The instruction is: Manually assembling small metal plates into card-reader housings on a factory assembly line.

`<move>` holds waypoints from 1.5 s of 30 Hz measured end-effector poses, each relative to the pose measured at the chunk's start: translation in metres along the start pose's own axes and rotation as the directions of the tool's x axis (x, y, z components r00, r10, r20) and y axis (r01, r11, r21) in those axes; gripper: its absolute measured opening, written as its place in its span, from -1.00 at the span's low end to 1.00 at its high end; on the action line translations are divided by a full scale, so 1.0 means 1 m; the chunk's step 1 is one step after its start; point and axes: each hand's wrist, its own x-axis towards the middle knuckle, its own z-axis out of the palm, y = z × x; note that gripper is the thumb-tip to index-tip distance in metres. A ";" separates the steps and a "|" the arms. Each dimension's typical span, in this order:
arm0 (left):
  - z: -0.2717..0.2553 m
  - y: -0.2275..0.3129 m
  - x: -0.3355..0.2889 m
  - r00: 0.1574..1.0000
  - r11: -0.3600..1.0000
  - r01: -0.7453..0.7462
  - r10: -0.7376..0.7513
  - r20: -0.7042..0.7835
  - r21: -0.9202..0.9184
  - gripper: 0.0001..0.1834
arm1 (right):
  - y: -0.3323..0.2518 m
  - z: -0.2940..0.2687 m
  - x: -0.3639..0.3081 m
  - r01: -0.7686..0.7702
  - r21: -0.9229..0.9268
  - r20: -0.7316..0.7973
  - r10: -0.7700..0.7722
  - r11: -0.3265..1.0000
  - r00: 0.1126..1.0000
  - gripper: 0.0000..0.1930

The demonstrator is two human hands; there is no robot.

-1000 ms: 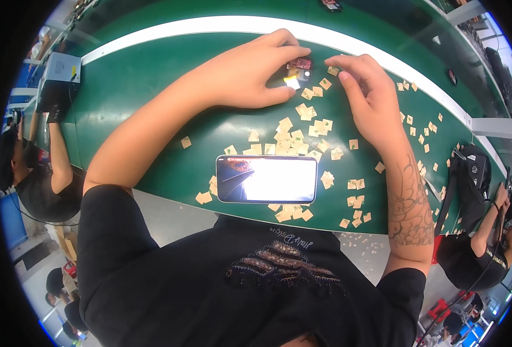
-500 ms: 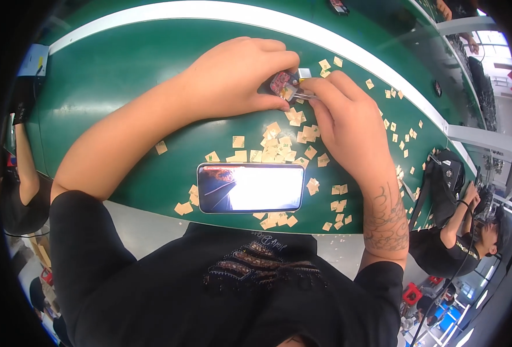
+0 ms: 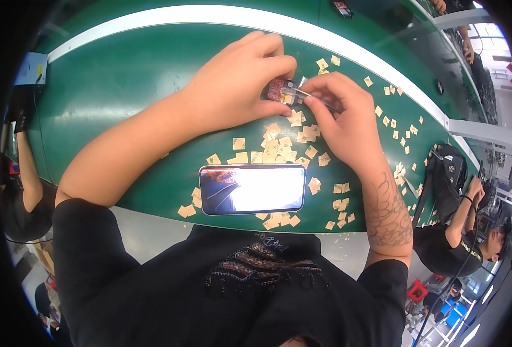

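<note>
My left hand (image 3: 238, 81) is closed around a small dark device (image 3: 276, 91) with a reddish patterned face, holding it between thumb and fingers above the green table. Pinched in my right hand (image 3: 348, 115) is a thin metal tool that looks like tweezers (image 3: 332, 106). Its tips reach over the right part of the device, where a small yellowish patch shows; the fingers partly hide this spot. Below the hands, many small cream paper squares (image 3: 274, 151) lie loose and overlapping. Nearer me, a phone (image 3: 253, 189) lies with its screen lit.
The green table (image 3: 123, 69) has a white rail (image 3: 209, 10) along its far side. More squares (image 3: 341, 204) are scattered to the right. A black bag (image 3: 446, 176) sits at the right edge, beside a seated co-worker (image 3: 455, 248). Another person's arm (image 3: 29, 168) shows at the left.
The tweezers have turned in my right hand and now slant across the device from the lower right. The device, held by my left hand, has shifted slightly left.
</note>
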 end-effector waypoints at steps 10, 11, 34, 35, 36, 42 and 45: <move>-0.006 -0.007 -0.002 0.993 0.997 -0.072 0.075 0.095 -0.034 -0.49 | -0.030 -0.008 -0.005 0.241 -0.506 0.152 -0.189 0.828 0.970 -0.85; -0.007 -0.006 -0.002 0.992 0.997 -0.071 0.075 0.100 -0.037 -0.49 | -0.031 -0.006 -0.005 0.235 -0.504 0.151 -0.183 0.831 0.971 -0.85; -0.006 -0.003 -0.003 0.993 0.997 -0.022 0.031 0.114 -0.080 -0.53 | 0.003 -0.008 -0.003 0.010 0.003 0.032 -0.011 1.000 0.999 -0.85; -0.005 -0.004 -0.003 0.993 0.997 -0.019 0.028 0.117 -0.080 -0.53 | 0.008 -0.007 -0.003 -0.033 0.068 0.006 0.033 0.997 0.999 -0.83; -0.005 -0.005 -0.001 0.994 0.996 -0.039 0.047 0.103 -0.079 -0.52 | 0.008 -0.009 -0.004 -0.036 0.071 0.008 0.035 0.997 0.999 -0.83; -0.002 -0.002 0.000 0.993 0.986 -0.083 0.095 0.076 -0.147 -0.53 | 0.013 -0.003 0.002 0.137 -0.096 0.022 -0.136 0.986 0.991 -0.77; -0.003 -0.003 -0.002 0.990 0.985 -0.102 0.114 0.085 -0.140 -0.55 | 0.008 -0.003 0.003 -0.004 -0.051 0.077 0.008 0.999 0.997 -0.77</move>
